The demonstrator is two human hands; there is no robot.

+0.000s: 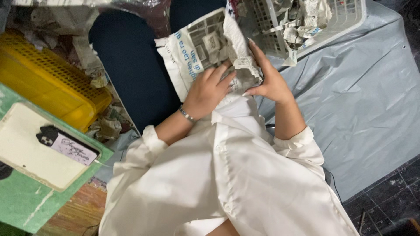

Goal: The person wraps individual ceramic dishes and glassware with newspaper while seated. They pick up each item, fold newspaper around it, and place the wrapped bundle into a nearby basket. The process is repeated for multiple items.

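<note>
While seated over lap, pressed crumpled newspaper (210, 48) with left hand (209, 89), fingers spread flat on sheet; gripped near-right edge with right hand (267, 76), fingers curled round wad. Judged mid-crumple; tighter squeeze needed. White basket (350, 17) of paper scraps far right; yellow crate (48, 83) left.

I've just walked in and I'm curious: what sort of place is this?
Probably an informal home workshop on the floor: a grey plastic sheet is spread over dark tiles, with a white basket of crumpled paper scraps and a yellow crate nearby.
</note>
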